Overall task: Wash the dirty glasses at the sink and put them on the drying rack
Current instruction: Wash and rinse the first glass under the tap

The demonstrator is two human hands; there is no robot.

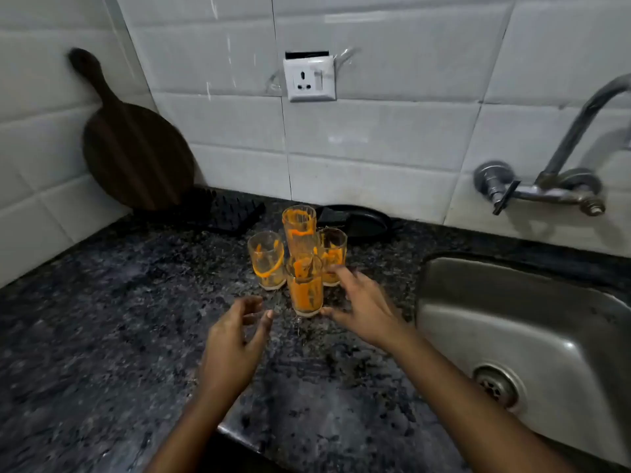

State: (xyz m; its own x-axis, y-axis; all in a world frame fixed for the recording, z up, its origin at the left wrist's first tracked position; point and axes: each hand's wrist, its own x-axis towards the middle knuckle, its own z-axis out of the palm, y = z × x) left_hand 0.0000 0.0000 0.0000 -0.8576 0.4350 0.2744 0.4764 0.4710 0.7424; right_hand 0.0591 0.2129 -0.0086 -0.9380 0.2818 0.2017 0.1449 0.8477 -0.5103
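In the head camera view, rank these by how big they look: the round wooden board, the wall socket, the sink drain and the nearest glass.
1. Wooden board, clearly largest.
2. Nearest glass.
3. Wall socket and sink drain look about alike; differing distance from the camera leaves their order unsure.

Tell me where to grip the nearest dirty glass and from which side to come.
Grip the nearest glass around its lower wall, coming from the front right with the right hand. It stands upright, the three other glasses crowd it behind, and only its near side is free. Orange residue may make it slippery.
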